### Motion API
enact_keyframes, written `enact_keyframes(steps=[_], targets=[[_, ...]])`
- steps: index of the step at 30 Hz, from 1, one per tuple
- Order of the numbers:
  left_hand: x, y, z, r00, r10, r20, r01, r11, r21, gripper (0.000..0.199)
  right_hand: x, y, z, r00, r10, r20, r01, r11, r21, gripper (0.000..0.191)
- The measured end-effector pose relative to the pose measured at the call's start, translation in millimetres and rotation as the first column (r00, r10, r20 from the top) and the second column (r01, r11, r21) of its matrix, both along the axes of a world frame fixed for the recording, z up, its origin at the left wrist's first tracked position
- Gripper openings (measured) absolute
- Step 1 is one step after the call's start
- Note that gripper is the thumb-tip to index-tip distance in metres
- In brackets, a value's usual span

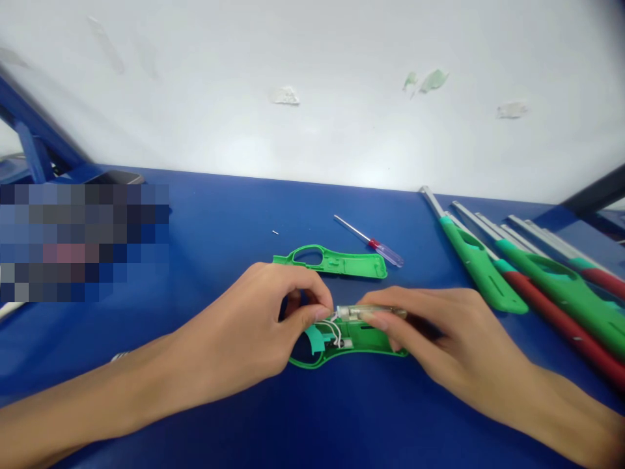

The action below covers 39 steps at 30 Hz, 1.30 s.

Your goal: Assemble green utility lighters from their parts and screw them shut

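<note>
Blue worktop [219, 215] spreads beneath our green case half [374, 337], a white wall [317, 140] beyond it. Our right hand [439, 319] closes its fingers narrowly around a clear tank [352, 312] over that half. Our left hand [273, 319] pinches its fingers together beside white wires [336, 329] in that half; whether they grip one, we cannot tell. Screwdriver [387, 253] beyond the half, lighters [481, 268] right of it.
</note>
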<state>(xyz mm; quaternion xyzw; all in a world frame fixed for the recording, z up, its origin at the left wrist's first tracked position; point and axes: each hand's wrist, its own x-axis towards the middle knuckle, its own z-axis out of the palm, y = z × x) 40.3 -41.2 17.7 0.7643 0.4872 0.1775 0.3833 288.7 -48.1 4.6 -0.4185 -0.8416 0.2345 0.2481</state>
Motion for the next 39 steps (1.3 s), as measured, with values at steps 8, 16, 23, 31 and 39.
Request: enact_keyframes(steps=[8, 16, 23, 31, 39], targets=[[2.1, 1.8, 1.5, 1.0, -0.001, 0.002, 0.001, 1.0, 0.009, 0.022, -1.3, -0.8, -2.1, 0.999, 0.026, -0.027, -0.025, 1.0, 0.014, 0.019], [-1.6, 2.5, 6.3, 0.997, -0.002, -0.083, 0.008, 0.998, 0.07, 0.019, 1.0, -1.1, 1.0, 1.0, -0.022, -0.005, 0.022, 0.999, 0.023, 0.026], [3.5, 2.4, 6.5, 0.998, -0.022, -0.062, 0.032, 0.984, 0.176, 0.02, 0.8, -2.1, 0.0, 1.0, -0.018, -0.011, 0.018, 0.999, 0.037, 0.025], [4.2, -1.2, 3.2, 0.999, -0.028, -0.032, 0.035, 0.969, 0.244, 0.021, -0.2, -0.5, -4.9, 0.997, -0.005, -0.071, 0.009, 0.998, 0.063, 0.018], [5.1, -2.6, 2.8, 0.999, -0.014, -0.033, 0.022, 0.968, 0.251, 0.022, 0.0, -3.3, -5.7, 0.997, -0.004, -0.074, 0.011, 0.995, 0.099, 0.018]])
